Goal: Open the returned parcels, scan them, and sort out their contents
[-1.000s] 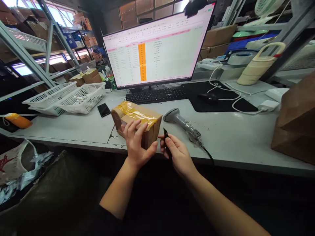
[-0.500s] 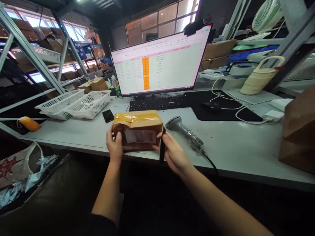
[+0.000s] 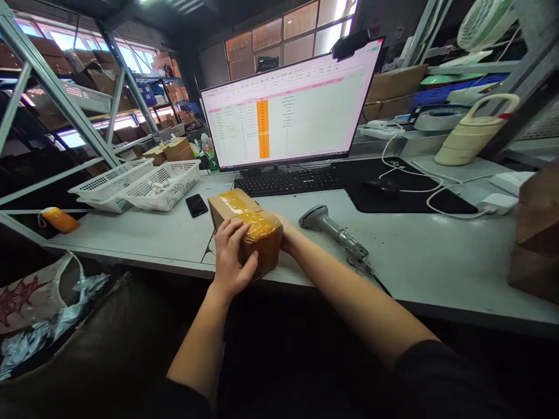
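A small cardboard box (image 3: pixel 243 213) sealed with yellowish tape sits near the front edge of the grey table (image 3: pixel 437 256), turned with one corner toward me. My left hand (image 3: pixel 230 259) grips its near side, fingers wrapped over the face and onto the taped top. Reaching round the box's right side, my right hand (image 3: pixel 287 234) has only its wrist and heel showing, and its fingers are hidden behind the box. The thin black object it held earlier is out of sight.
A grey barcode scanner (image 3: pixel 336 235) lies just right of the box, cable trailing off the table edge. A black phone (image 3: pixel 196 205) and white baskets (image 3: pixel 161 186) are to the left. Keyboard (image 3: pixel 288 179), monitor (image 3: pixel 288 110) and mouse (image 3: pixel 378 186) are behind. A brown package (image 3: pixel 537 233) stands far right.
The box has been rotated from label-side facing me to corner-on. My left hand shifted from its left end to the near face, and my right hand went behind it.
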Motion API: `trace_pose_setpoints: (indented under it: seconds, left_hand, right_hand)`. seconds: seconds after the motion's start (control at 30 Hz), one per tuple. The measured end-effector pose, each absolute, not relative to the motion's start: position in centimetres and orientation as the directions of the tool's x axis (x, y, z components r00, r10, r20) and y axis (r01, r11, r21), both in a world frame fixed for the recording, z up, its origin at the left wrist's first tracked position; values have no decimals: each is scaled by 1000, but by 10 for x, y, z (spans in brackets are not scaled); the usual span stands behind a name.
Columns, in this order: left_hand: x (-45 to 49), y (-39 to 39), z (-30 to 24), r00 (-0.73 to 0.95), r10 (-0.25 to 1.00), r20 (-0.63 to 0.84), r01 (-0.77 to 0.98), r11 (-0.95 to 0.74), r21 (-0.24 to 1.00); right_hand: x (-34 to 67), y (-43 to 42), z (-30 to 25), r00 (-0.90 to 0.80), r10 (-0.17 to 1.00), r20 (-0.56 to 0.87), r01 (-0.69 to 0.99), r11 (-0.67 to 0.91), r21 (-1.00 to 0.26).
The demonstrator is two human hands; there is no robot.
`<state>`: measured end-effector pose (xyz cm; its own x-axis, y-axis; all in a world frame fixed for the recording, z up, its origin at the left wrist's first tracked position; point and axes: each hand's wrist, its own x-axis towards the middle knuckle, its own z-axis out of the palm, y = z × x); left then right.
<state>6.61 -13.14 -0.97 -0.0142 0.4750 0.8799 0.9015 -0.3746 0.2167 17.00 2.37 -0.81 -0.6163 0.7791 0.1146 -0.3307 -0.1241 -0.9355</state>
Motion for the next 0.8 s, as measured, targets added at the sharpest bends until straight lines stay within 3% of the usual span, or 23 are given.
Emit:
trace_pose_setpoints:
  seconds: [0.1, 0.2, 0.27, 0.37, 0.47, 0.57, 0.8]
  left_hand:
    - [76, -136, -8, -48, 417, 908, 931, -310, 192]
    - [75, -141, -7, -93, 414, 906, 937, -270, 219]
    - [72, -141, -7, -110, 412, 905, 941, -249, 227]
    - [71, -137, -6, -86, 394, 915, 944, -262, 201]
    - [73, -130, -6, -43, 380, 924, 945, -285, 161]
    - [78, -127, -4, -46, 389, 920, 941, -293, 171]
    - [84, -122, -3, -50, 360, 931, 920, -346, 184]
  right_hand:
    - [185, 23, -5, -544, 827, 144, -350, -68, -934]
    - [218, 9, 5, -358, 853, 380, -258, 301, -918]
    - [242, -12, 11, -287, 739, 610, -103, 609, -787]
    - [269, -48, 9, -288, 492, 822, 44, 864, -502]
    - [278, -71, 0, -336, 312, 889, 132, 950, -283]
    - [274, -76, -4, -375, 222, 900, 244, 960, -136]
    - [263, -74, 2, -396, 180, 900, 318, 947, -50]
